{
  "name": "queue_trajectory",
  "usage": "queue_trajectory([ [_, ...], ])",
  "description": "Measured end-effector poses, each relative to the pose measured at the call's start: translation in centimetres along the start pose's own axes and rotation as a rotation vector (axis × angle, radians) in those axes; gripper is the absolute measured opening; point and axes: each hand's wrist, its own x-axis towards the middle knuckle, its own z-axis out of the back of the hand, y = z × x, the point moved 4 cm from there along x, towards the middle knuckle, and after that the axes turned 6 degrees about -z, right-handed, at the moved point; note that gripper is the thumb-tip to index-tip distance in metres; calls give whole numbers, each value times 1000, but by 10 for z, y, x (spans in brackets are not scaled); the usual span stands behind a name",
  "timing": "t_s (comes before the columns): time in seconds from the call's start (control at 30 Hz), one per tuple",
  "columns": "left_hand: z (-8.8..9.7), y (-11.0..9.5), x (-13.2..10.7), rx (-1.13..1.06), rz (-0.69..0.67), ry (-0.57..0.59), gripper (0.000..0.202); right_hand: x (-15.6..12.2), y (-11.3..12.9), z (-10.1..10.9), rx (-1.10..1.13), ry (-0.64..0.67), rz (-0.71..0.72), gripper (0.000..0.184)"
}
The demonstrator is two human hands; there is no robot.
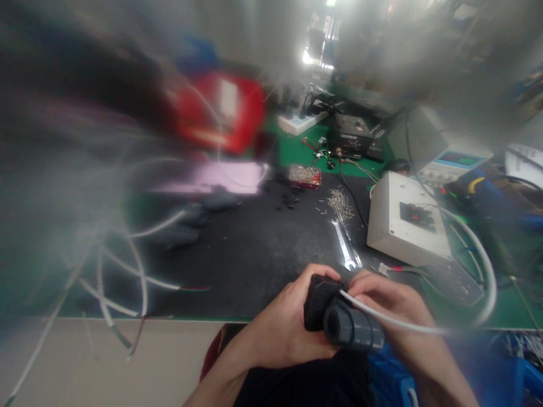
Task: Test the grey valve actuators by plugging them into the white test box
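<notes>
My left hand (292, 322) is wrapped round a black plastic housing (316, 302) just above the table's front edge. A dark grey cylindrical fitting (354, 328) juts from the front of the housing, its open end facing left. Bent fingers of my right hand (390, 299) press close at the housing's right side, where a white cable (394, 322) meets it. That cable passes over the right hand and loops up to the right. What the right fingertips grip is partly hidden. Beyond the hands lie an open-end wrench (343, 244) and a thin metal tool (351, 243).
Small metal pins (340, 203) lie piled near a clear box (304, 175). A white box (407, 220) and a power supply (449, 152) stand at right. A red bin (220, 113) stands at back left. Stripped white cables (144, 277) hang over the left edge.
</notes>
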Motion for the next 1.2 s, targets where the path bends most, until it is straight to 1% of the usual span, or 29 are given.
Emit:
queue_trajectory([
  [0.13, -1, 0, -1, -9, 11, -4, 76, 6, -1, -1, 5, 55, -59, 23],
  [0.2, 0, 1, -1, 4, 18, -21, 76, 8, 0, 0, 2, 49, -72, 27],
  [0.23, 0, 2, -1, 2, 21, -23, 76, 8, 0, 3, -16, 25, -65, 28],
  [0.27, -1, 3, -2, -17, 26, -23, 77, 7, 1, 7, -51, -18, -46, 30],
  [0.33, -2, 6, -2, -115, 37, -23, 76, 4, 0, 21, -180, -156, 1, 30],
  [0.4, -2, 8, -3, -237, 37, -45, 73, -2, -2, 37, -403, -314, 79, 24],
  [0.43, -2, 9, -3, -282, 28, -58, 72, -4, -5, 44, -537, -371, 129, 21],
  [0.47, -2, 9, -3, -309, 15, -69, 72, -5, -8, 48, -673, -397, 181, 20],
  [0.53, -2, 10, -4, -312, -10, -81, 72, -7, -16, 50, -885, -398, 269, 19],
  [0.6, -1, 10, -4, -279, -17, -95, 74, -6, -23, 49, -989, -401, 308, 19],
  [0.7, 1, 10, -4, -230, -6, -104, 75, -2, -31, 44, -1032, -433, 323, 19],
  [0.77, 1, 9, -3, -242, -1, -82, 75, 2, -33, 42, -1037, -437, 336, 19],
  [0.83, -2, 9, -5, -283, 16, -68, 75, 5, -31, 41, -1038, -413, 341, 20],
  [0.9, -9, 14, -7, -399, 71, -44, 74, 4, -21, 38, -995, -371, 360, 20],
  [0.93, -15, 18, -9, -503, 104, -15, 73, 2, -14, 35, -927, -339, 363, 19],
  [1.0, -32, 26, -14, -771, 164, 73, 75, -3, 5, 27, -673, -250, 345, 16],
  [1.07, -49, 34, -19, -989, 197, 159, 84, -8, 22, 17, -324, -125, 272, 13],
  [1.13, -61, 41, -23, -1081, 218, 219, 94, -10, 30, 5, -30, 3, 149, 12],
  [1.2, -67, 45, -27, -1020, 245, 235, 92, -9, 30, -5, 149, 131, 40, 11],
])
